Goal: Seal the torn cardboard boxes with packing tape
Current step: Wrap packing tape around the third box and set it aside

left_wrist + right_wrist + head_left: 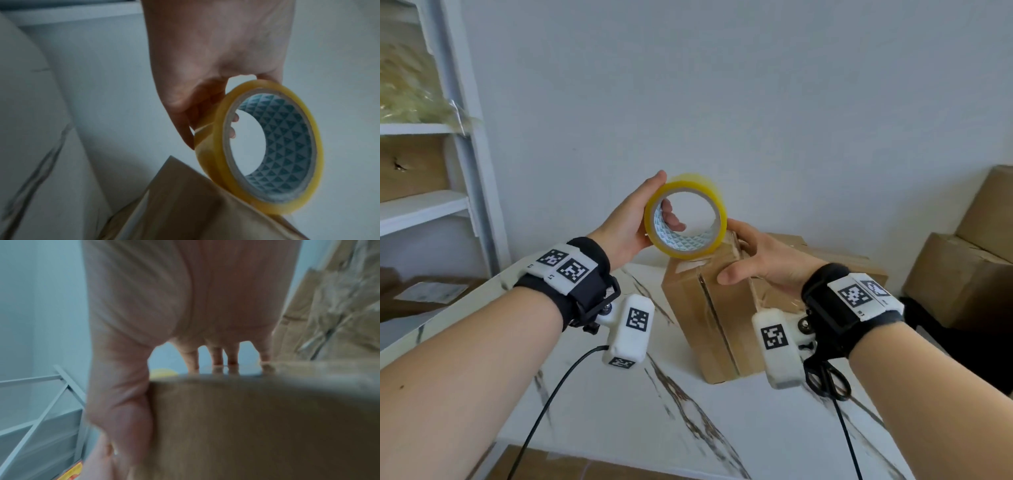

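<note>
Cardboard box (pixel 688 308): closed, contents hidden, centre frame on table (pixel 619 411); right hand (pixel 760 263) clasps its top, thumb down the side.
Tape roll (pixel 690 253): at the cardboard box's top edge; left hand (pixel 625 226) fingers curled through its core.

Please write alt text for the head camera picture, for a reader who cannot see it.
The left hand holds a yellowish tape roll at the top of a cardboard box on a marble-patterned table; the right hand grips the box.

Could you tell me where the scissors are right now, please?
In the head view, the black scissors lie on the marble table at the right, just beside the cardboard box, partly hidden by the right wrist camera.
</note>
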{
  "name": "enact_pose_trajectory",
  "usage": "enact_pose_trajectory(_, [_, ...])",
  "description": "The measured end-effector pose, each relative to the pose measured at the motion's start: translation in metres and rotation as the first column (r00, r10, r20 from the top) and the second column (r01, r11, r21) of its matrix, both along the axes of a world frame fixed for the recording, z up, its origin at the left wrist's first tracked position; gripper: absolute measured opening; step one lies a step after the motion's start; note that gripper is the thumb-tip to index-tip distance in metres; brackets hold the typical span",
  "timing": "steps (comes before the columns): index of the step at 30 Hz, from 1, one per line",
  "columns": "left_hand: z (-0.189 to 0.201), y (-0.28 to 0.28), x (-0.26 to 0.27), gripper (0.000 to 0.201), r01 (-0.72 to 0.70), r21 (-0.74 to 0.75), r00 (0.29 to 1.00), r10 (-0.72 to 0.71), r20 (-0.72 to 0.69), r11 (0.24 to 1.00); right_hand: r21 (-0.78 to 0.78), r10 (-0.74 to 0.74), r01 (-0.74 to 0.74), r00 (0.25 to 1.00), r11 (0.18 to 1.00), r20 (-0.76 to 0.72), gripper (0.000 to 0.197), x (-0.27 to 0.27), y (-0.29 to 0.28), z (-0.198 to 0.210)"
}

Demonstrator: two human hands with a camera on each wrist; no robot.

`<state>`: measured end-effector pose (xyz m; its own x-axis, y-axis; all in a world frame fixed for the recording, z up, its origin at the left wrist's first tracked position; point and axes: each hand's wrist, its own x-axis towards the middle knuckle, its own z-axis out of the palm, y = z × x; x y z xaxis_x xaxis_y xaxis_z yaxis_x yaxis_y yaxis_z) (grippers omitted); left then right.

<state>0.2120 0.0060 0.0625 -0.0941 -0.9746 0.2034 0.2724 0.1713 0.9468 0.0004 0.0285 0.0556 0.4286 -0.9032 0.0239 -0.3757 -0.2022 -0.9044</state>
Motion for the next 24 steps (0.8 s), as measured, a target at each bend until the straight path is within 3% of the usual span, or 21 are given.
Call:
enact_pose_trajectory(2, [0.007,0.0,-0.019,0.041,0.025,-0.012,0.997,-0.024,0.08,1.0,0.042,0.019,-0.018,0.999,0.999,-0.032,0.1,-0.018,0.006,0.009])
enact_pose_trajectory(5, [0.019,0.002,-0.05,0.044,0.073,-0.017,0.976,-0.068,0.209,0.997,0.007,-0.065,0.066,0.991,0.998,-0.113,0.081,-0.03,0.009,0.012])
enact_pose_trajectory(8, [0.026,0.003,-0.078,0.043,0.116,-0.029,0.947,-0.102,0.305,0.993,0.047,-0.087,0.09,0.995,0.995,-0.045,0.042,-0.042,0.009,0.002])
enact_pose_trajectory(9, [0.027,0.003,-0.086,0.044,0.133,-0.032,0.934,-0.115,0.337,0.991,0.076,-0.104,0.105,0.994,0.992,-0.018,0.04,-0.048,0.009,-0.002])
enact_pose_trajectory(12, [0.032,0.003,-0.102,0.04,0.178,-0.036,0.903,-0.148,0.403,0.983,0.121,-0.137,0.141,0.99,0.983,-0.041,0.068,-0.063,0.011,-0.01])
enact_pose_trajectory(19, [0.058,-0.006,-0.085,0.035,0.13,-0.084,0.806,-0.057,0.589,0.988,0.21,-0.211,0.234,0.969,0.949,-0.125,0.1,-0.066,0.011,-0.007])
enact_pose_trajectory(24, [0.065,-0.009,-0.056,0.052,-0.008,-0.141,0.642,0.114,0.758,0.99,0.24,-0.23,0.255,0.965,0.937,-0.126,0.113,-0.064,0.005,-0.009])
